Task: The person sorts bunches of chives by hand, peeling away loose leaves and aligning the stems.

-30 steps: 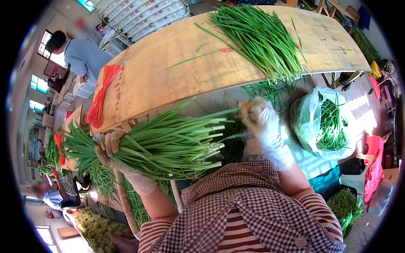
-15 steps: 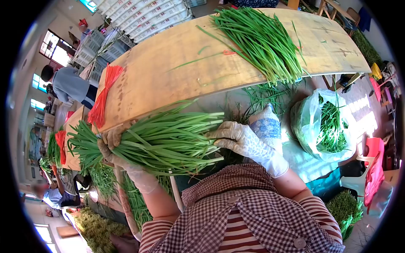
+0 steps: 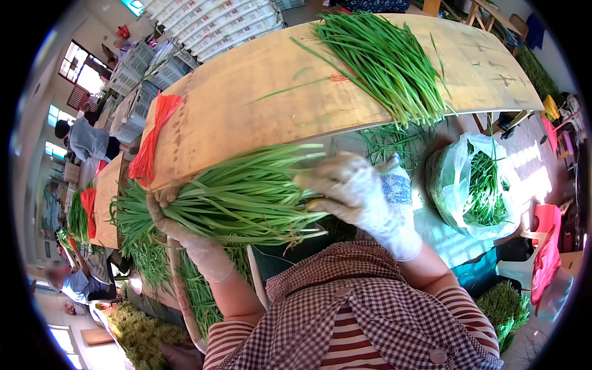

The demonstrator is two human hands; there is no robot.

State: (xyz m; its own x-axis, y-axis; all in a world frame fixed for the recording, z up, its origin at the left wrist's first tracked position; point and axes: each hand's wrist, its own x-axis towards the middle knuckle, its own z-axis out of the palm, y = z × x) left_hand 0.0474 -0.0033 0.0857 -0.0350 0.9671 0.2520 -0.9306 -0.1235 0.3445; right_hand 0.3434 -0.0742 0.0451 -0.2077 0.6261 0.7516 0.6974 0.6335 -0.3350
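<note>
A loose bunch of long green leaves lies sideways before my apron, with its pale cut ends to the right. My left hand, in a stained glove, is wrapped round the leafy end, near the table's front edge. At the cut ends is my right hand, gloved and slightly blurred, its fingers closed on the stalk ends. A second pile of green leaves lies on the wooden table. Red ties are bundled at the table's left end.
An open plastic bag of leaf scraps stands at the right, near a red and white chair. White crates are stacked behind the table. One person stands at the far left; another person is lower left.
My right hand has come left from beside the bunch to its cut ends and closed on stalks there. The bunch's leafy end has shifted slightly right. The person at the far left has moved away.
</note>
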